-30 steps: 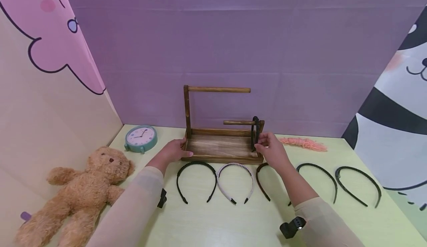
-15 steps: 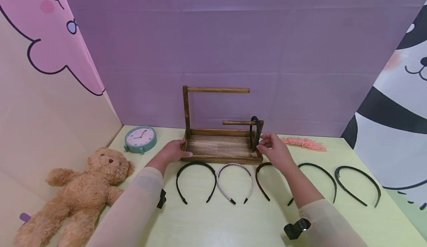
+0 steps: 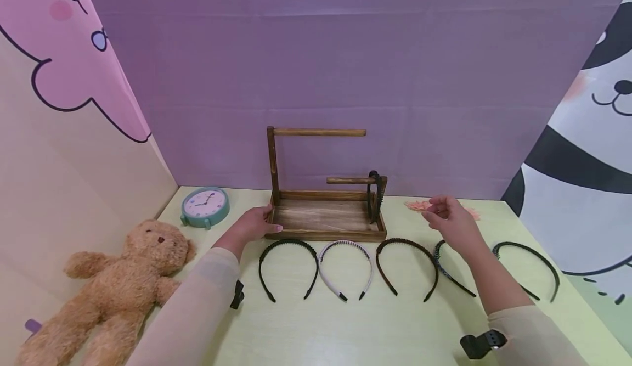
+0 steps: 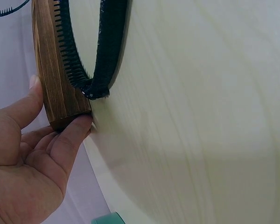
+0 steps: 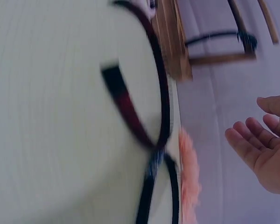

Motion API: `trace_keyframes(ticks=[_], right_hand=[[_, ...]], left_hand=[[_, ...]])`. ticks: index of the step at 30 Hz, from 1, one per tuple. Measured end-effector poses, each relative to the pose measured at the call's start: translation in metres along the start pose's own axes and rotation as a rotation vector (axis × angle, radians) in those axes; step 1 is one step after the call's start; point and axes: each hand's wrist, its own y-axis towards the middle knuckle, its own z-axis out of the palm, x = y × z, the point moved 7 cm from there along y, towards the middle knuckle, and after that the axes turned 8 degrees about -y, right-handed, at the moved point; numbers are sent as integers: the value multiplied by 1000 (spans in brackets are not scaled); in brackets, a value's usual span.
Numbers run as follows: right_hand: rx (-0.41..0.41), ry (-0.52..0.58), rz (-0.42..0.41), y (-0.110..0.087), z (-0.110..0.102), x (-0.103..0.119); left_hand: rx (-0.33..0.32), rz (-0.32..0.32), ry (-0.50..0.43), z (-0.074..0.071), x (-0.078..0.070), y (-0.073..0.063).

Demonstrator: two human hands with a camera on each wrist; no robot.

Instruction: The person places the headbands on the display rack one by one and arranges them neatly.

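Observation:
A brown wooden rack with two horizontal bars stands at the back. My left hand grips its left end; in the left wrist view the thumb and fingers pinch the wooden corner. A black headband hangs on the lower bar. My right hand is held away from the rack, fingers loosely bent, holding nothing. In front of the rack lies a row of headbands: a black one, a pale lilac one, a brown one, a dark one and another black one. My right arm partly covers the last two.
A teal clock lies left of the rack, with a teddy bear nearer at the left edge. Pink yarn lies behind my right hand. A purple backdrop rises behind the table.
My right hand has let go of the hanging headband and moved right, uncovering the brown headband. The headband stays on the lower bar. My left hand keeps its grip on the rack.

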Motion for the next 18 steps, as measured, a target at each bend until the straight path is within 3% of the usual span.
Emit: trace_keyframes(ticks=[4, 11, 18], right_hand=[[-5, -94, 41, -8, -20, -28], [48, -236, 190, -21, -45, -85], [136, -401, 341, -29, -57, -136]], left_hand=[[0, 2, -4, 1, 0, -1], [0, 6, -14, 0, 0, -1], [5, -1, -26, 0, 2, 1]])
